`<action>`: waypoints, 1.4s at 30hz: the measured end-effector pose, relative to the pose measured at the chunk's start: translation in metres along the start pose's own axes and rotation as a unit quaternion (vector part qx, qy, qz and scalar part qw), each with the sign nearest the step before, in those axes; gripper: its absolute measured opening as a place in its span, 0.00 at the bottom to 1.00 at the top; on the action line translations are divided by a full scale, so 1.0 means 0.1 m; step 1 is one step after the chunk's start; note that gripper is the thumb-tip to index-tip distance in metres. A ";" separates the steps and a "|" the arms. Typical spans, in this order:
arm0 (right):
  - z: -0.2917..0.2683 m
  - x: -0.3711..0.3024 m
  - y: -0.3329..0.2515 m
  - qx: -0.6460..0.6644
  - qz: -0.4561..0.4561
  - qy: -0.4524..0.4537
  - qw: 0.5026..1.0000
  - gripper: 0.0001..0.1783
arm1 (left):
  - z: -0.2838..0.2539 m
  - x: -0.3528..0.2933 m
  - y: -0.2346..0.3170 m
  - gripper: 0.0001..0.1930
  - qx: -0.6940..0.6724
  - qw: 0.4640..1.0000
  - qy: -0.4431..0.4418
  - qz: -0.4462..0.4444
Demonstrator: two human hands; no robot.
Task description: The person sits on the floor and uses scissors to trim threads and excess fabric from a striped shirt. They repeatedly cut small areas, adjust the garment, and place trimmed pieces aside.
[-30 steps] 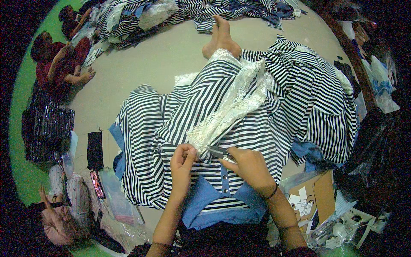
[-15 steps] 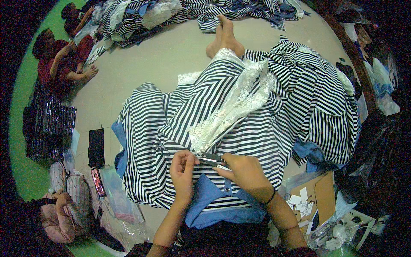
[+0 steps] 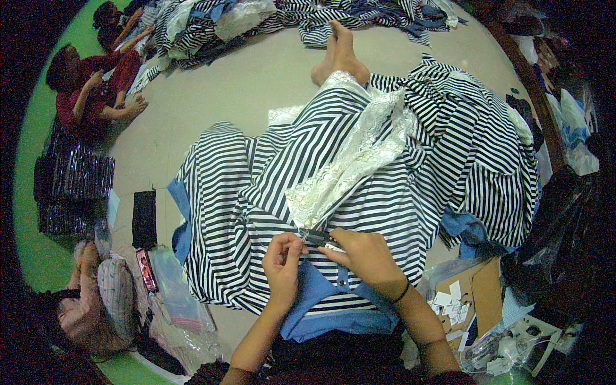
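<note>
A black-and-white striped shirt (image 3: pixel 359 218) lies spread over my lap, its blue collar (image 3: pixel 308 282) toward me. White lace trim (image 3: pixel 346 170) runs diagonally across it. Black thread snips (image 3: pixel 317 238) are gripped in my right hand (image 3: pixel 369 258), their metal tip at the near end of the lace. A small white piece with dark marks shows by those fingers; what it is, I cannot make out. My left hand (image 3: pixel 282 260) is closed in a pinch beside the snips' tip, and whatever its fingertips hold is too small to name.
More striped garments (image 3: pixel 481 141) lie at my right, and a larger pile (image 3: pixel 244 25) at the back. Along the left sit other people (image 3: pixel 96 90), with stacked dark packets (image 3: pixel 80 176) and a phone (image 3: pixel 146 269). An open cardboard box (image 3: pixel 478 298) stands at near right.
My left hand has shifted slightly right and down. The snips' metal tip now shows beside its fingers. At the left, the nearest person has raised their hands.
</note>
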State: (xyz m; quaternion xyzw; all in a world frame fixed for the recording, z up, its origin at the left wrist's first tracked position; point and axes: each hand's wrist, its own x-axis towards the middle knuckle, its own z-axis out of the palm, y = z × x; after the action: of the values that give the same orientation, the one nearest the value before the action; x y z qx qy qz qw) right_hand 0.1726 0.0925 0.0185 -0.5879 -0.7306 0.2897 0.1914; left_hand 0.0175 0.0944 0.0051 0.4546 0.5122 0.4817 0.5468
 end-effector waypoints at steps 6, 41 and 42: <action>-0.07 0.03 0.01 -0.033 0.007 0.030 0.999 0.15 | -0.11 -0.06 0.02 0.03 0.068 0.997 0.032 -0.024; -0.85 1.28 1.84 0.179 0.149 0.605 0.762 0.22 | -0.32 1.04 0.71 0.11 0.470 0.809 -0.063 0.347; -0.98 1.37 1.81 0.309 0.114 0.592 0.736 0.23 | -0.36 1.29 0.78 0.11 0.472 0.789 -0.015 0.394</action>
State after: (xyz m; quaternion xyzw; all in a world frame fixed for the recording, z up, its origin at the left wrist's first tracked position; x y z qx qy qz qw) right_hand 0.3367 0.2703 -0.0330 -0.6279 -0.2678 0.1122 0.7221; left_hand -0.0221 0.2320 0.0647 0.8256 0.4438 0.3467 0.0350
